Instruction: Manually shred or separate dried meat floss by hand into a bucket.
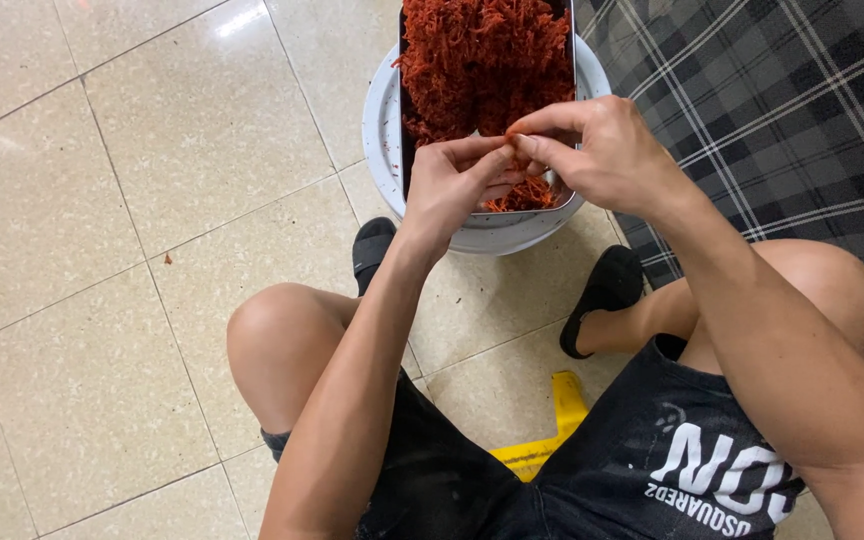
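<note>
A metal tray (404, 120) heaped with red-orange shredded strands (482, 60) rests across a round white basin (384, 130) on the floor. My left hand (452, 185) and my right hand (597, 150) meet over the tray's near end. Their fingertips pinch a small tuft of the red shreds (514, 135) between them. More loose shreds (522, 197) lie under my hands at the tray's near edge.
I sit low on a yellow stool (552, 430), knees apart, black slippers (607, 290) on a beige tiled floor (102, 250). A dark plaid cloth (782, 110) lies to the right of the basin. A red crumb (167, 259) sits on the tiles at left.
</note>
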